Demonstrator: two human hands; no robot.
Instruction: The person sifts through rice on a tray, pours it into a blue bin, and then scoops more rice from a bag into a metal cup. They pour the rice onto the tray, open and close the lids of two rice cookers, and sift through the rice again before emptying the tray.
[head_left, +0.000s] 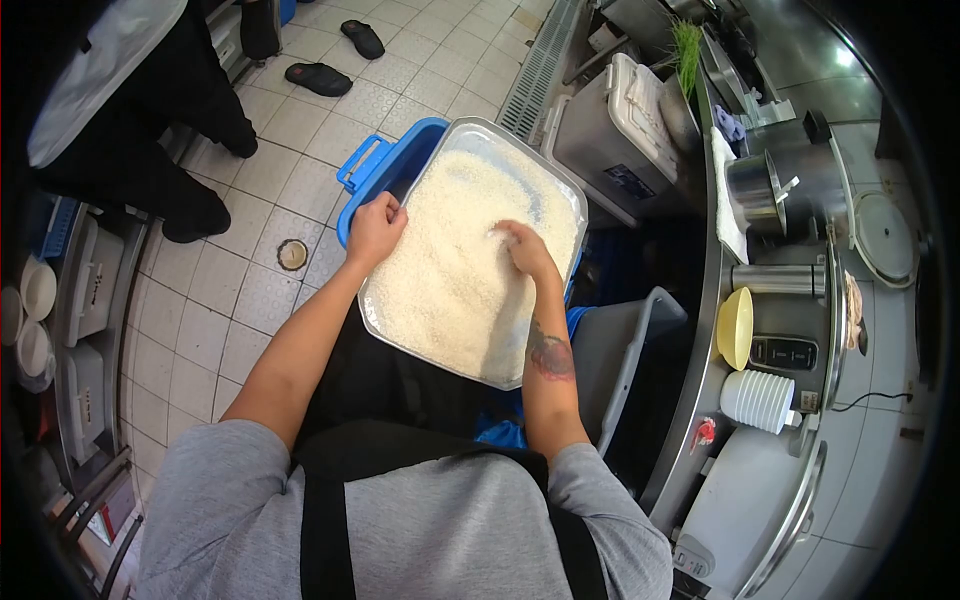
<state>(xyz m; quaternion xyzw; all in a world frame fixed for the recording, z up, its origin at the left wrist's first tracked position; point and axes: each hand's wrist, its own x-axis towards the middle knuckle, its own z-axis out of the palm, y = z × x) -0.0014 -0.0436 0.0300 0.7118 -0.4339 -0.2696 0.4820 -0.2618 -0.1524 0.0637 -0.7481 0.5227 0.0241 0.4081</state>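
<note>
A metal tray (368, 318) of white rice grains (440, 270) is in front of my body, over a blue tub (352, 210). My left hand (378, 230) grips the tray's left rim, fingers curled over the edge near the rice. Right of the tray's middle, my right hand (528, 250) is down at the rice, its fingers bent and closed about some grains. The rice is spread unevenly. Bare metal shows through toward the far right corner.
Another person in dark trousers (150, 130) stands at upper left, near black clogs (320, 79). Lidded grey bins (610, 140) stand beyond the tray. On the right counter are a steel pot (755, 190), a yellow bowl (736, 330) and stacked white bowls (757, 400).
</note>
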